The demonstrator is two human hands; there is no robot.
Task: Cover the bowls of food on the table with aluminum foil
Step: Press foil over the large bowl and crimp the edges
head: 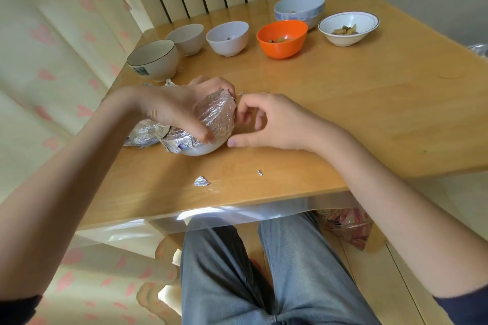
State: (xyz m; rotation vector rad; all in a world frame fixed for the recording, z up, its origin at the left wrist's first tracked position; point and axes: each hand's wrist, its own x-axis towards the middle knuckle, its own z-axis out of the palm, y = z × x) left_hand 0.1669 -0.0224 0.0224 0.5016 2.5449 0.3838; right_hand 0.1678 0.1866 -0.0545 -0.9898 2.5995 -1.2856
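At near table (343, 113) edge: left hand (182, 108) grips white bowl (203, 149), tilted; foil sheet (216, 113) over mouth. Right hand (266, 121) fingers curled, pinching foil rim. Step: crimping first cover. Next: seal remaining edge, proceed to six uncovered bowls (282, 38) behind.

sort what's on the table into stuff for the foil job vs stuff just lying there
For the job:
- white bowl with foil over it, held by left hand and right hand
- spare foil
- orange bowl
- rimmed bowl
- other open bowls

Lying about:
- foil scraps
- plastic bag under the table
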